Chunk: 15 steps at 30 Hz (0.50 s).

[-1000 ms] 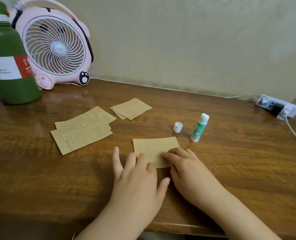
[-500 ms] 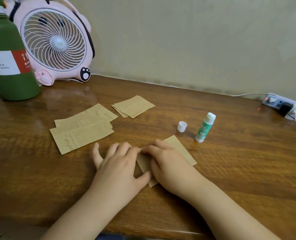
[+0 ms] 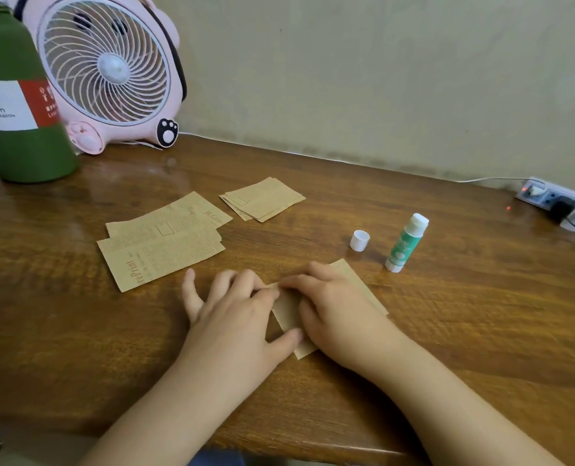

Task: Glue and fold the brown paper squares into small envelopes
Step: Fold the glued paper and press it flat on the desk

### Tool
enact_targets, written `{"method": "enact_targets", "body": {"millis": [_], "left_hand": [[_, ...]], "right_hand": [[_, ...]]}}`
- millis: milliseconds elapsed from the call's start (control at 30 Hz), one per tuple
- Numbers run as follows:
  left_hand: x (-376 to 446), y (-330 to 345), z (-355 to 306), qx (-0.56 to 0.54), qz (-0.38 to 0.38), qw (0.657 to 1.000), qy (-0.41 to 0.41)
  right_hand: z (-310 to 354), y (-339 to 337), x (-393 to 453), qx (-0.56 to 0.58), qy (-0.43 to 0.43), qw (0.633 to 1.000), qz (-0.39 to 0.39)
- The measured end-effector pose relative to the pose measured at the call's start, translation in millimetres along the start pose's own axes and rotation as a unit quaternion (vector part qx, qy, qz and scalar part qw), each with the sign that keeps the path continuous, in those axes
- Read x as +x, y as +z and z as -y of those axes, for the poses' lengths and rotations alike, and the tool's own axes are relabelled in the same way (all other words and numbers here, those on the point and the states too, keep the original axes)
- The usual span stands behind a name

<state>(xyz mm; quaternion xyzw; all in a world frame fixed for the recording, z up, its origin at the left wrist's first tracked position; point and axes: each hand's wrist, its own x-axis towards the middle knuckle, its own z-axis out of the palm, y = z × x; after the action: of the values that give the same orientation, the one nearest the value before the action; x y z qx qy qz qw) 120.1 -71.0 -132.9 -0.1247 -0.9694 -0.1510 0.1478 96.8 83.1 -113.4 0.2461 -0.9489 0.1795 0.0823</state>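
Note:
A folded brown paper piece [image 3: 288, 312] lies turned at an angle on the wooden desk [image 3: 447, 331], mostly under my hands. My left hand [image 3: 235, 314] lies flat with its fingers spread, thumb and fingertips pressing the paper's left edge. My right hand [image 3: 333, 307] covers the paper's middle, fingers bent down onto it near the upper left edge. An uncapped green glue stick [image 3: 405, 243] stands upright to the right, with its white cap [image 3: 359, 240] beside it. Flat printed brown sheets [image 3: 160, 243] lie to the left. A small stack of folded pieces [image 3: 262, 203] sits behind.
A green bottle [image 3: 17, 95] and a pink desk fan [image 3: 108, 72] stand at the back left against the wall. A power strip [image 3: 561, 201] with plugged cables sits at the far right. The desk's front edge runs just below my forearms.
The paper has turned from lying square to a slanted position. Both hands moved onto it and closer together. Since half a second ago little differs beyond the camera moving nearer.

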Motion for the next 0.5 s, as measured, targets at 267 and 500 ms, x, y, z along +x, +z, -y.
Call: {"method": "enact_targets", "body": {"millis": [267,500], "left_hand": [[-1,-1,-1,0.007,0.003,1.0,0.006],[-3,-11,-3,0.018,0.031,0.999,-0.009]], "right_hand": [[-23,-15,-12,-0.064,0.07,0.995,-0.04],[-15,-16,-27,-0.021,0.057,0.998,-0.024]]}}
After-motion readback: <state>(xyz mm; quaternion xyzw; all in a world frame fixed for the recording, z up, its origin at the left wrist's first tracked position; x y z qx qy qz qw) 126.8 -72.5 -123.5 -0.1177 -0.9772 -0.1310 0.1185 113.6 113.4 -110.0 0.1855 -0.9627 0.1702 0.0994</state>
